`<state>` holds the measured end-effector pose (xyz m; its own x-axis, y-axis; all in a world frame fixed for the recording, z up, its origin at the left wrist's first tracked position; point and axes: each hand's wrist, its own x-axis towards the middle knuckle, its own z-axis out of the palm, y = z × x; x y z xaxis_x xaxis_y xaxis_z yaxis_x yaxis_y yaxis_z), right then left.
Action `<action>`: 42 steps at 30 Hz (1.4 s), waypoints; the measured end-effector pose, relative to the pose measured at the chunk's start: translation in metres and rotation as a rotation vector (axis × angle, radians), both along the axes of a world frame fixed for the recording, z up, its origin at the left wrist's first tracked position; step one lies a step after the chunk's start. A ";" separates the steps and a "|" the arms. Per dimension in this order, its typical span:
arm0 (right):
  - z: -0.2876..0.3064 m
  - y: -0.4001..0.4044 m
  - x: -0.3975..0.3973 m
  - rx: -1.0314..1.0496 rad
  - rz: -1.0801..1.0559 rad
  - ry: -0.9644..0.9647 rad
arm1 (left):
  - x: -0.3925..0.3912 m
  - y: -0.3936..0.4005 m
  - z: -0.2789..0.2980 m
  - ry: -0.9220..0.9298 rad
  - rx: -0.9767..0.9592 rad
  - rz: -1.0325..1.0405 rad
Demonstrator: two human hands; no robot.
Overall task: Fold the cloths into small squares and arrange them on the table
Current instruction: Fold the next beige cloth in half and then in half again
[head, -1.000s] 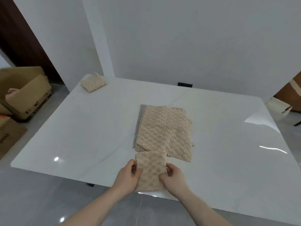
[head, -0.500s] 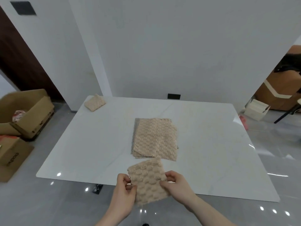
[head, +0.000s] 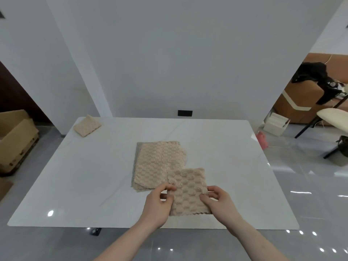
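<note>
A small folded beige waffle-textured cloth [head: 188, 191] is held between both hands over the near part of the white table [head: 94, 176]. My left hand [head: 157, 206] pinches its left edge and my right hand [head: 220, 203] grips its right edge. Just behind it, a stack of larger beige cloths [head: 158, 162] lies flat at the table's middle, with a grey layer showing along its left side. One more folded beige cloth [head: 87, 125] rests at the far left corner of the table.
Cardboard boxes [head: 15, 140] stand on the floor left of the table. To the right are a white box [head: 275, 125], a red item [head: 262, 140], a brown sofa and a chair with dark clothing. A white wall runs behind the table.
The view has pulled back and tilted up, showing the whole table. Both hands have carried the folded cloth up and to the right, so it overlaps the stack's near right corner.
</note>
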<state>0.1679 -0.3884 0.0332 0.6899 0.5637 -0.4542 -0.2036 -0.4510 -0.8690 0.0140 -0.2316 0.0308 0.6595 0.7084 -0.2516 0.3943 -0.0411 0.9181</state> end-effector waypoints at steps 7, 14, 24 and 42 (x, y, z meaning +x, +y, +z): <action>0.002 -0.049 0.110 0.028 0.043 -0.012 | 0.102 -0.053 -0.004 -0.015 -0.015 0.023; 0.006 -0.111 0.232 -0.017 0.198 -0.021 | 0.198 -0.140 -0.013 -0.006 -0.108 0.128; 0.003 -0.085 0.310 -0.049 0.341 -0.032 | 0.259 -0.142 -0.019 0.055 -0.077 0.200; -0.048 -0.059 0.477 -0.188 0.443 -0.108 | 0.412 -0.147 -0.065 0.178 -0.185 0.177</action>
<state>0.6447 -0.4473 -0.0149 0.4512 0.7287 -0.5152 0.1303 -0.6249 -0.7698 0.4263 -0.3781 -0.0338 0.4639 0.7395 -0.4877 0.5359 0.2041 0.8192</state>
